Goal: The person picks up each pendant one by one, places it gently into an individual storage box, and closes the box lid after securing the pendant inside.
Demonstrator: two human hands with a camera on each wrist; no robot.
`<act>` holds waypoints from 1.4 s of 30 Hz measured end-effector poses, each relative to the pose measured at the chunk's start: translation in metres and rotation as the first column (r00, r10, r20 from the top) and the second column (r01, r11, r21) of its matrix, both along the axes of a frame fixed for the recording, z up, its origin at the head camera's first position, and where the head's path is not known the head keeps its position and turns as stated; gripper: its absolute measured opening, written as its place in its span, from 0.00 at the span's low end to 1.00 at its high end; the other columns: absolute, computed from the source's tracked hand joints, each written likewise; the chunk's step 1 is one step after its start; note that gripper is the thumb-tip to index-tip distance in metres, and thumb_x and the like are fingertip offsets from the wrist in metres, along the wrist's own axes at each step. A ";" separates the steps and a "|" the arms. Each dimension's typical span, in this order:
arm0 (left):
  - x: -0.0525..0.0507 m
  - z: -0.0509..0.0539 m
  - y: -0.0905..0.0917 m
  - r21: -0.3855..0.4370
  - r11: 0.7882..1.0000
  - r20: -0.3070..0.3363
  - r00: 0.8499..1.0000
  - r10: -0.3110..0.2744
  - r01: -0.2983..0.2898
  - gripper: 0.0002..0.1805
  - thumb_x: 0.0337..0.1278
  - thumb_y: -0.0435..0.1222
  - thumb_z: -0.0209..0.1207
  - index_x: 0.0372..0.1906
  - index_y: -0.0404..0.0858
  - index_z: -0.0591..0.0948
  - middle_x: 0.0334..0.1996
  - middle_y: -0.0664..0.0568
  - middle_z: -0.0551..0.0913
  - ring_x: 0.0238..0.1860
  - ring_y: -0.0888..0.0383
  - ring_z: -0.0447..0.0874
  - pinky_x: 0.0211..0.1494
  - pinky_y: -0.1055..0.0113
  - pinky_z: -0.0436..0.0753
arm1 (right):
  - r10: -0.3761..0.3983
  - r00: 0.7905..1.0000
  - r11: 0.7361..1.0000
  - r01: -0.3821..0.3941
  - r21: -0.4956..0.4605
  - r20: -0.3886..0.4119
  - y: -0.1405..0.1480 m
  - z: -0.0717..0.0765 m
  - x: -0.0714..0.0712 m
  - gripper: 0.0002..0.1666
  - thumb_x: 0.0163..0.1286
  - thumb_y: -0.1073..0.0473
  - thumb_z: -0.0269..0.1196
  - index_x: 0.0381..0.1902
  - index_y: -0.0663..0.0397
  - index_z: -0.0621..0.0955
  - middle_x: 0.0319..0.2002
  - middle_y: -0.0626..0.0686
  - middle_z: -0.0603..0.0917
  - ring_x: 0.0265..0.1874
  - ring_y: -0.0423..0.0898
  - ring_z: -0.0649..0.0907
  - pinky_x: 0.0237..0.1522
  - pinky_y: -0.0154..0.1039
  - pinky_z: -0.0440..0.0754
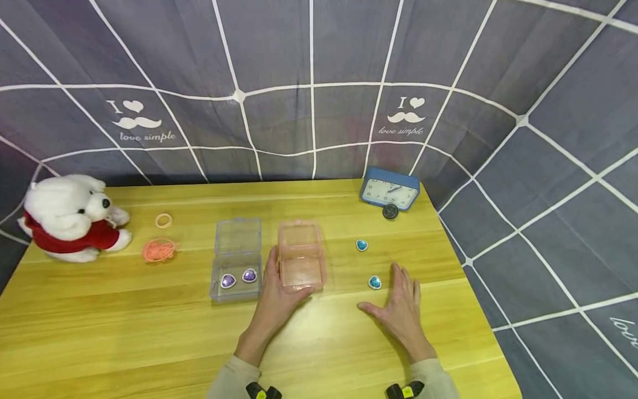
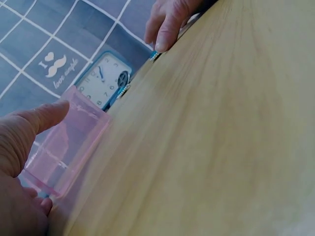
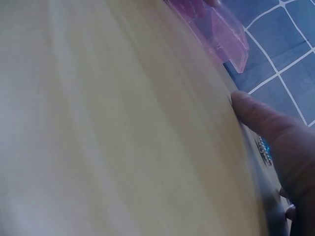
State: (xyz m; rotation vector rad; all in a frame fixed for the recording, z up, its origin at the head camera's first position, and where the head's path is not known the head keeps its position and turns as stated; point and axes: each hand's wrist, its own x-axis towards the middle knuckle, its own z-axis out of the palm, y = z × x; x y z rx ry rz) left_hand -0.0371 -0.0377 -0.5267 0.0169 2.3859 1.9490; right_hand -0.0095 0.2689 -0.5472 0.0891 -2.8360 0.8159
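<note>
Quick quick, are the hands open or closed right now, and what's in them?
Left hand: holding the pink box.
Right hand: open, holding nothing, beside a blue heart gem.

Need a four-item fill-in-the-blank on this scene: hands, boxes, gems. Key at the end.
1. The left hand grips a box coloured ____.
2. The clear box contains heart-shaped gems coloured ____.
3. The number of blue gems lying on the table is ____.
4. The right hand is holding ____.

Missing words: pink; purple; two; nothing.
</note>
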 end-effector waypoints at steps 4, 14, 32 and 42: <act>-0.001 0.003 -0.002 -0.044 0.999 -0.011 1.000 0.001 -0.002 0.74 0.45 0.39 0.83 0.86 0.42 0.40 0.82 0.34 0.50 0.76 0.32 0.63 0.76 0.38 0.69 | 0.001 0.999 1.000 -0.001 -0.005 -0.039 -0.002 0.000 -0.003 0.78 0.50 0.21 0.73 0.79 0.71 0.58 0.76 0.74 0.66 0.75 0.72 0.64 0.75 0.77 0.47; -0.001 0.002 -0.006 -0.062 0.998 -0.029 0.999 -0.028 0.026 0.68 0.50 0.36 0.80 0.86 0.41 0.43 0.79 0.32 0.55 0.75 0.33 0.64 0.75 0.35 0.68 | 0.000 0.999 0.999 -0.002 -0.033 -0.047 -0.003 -0.001 -0.008 0.72 0.47 0.38 0.82 0.78 0.70 0.61 0.75 0.72 0.68 0.75 0.70 0.65 0.76 0.76 0.47; 0.000 -0.003 -0.005 -0.057 0.998 -0.043 0.999 -0.020 0.017 0.67 0.49 0.36 0.80 0.86 0.38 0.46 0.77 0.31 0.60 0.73 0.35 0.65 0.76 0.35 0.68 | 0.037 0.987 0.991 -0.057 -0.124 -0.158 -0.004 -0.007 -0.012 0.57 0.47 0.58 0.86 0.71 0.70 0.71 0.66 0.67 0.80 0.68 0.67 0.75 0.76 0.71 0.55; 0.001 -0.005 -0.006 -0.081 0.996 -0.038 0.999 -0.033 0.030 0.67 0.51 0.36 0.80 0.86 0.39 0.45 0.77 0.32 0.60 0.73 0.34 0.64 0.74 0.33 0.69 | 0.035 0.985 0.985 -0.063 -0.164 -0.170 -0.005 -0.009 -0.012 0.51 0.48 0.63 0.85 0.69 0.69 0.74 0.65 0.65 0.82 0.67 0.67 0.77 0.76 0.71 0.56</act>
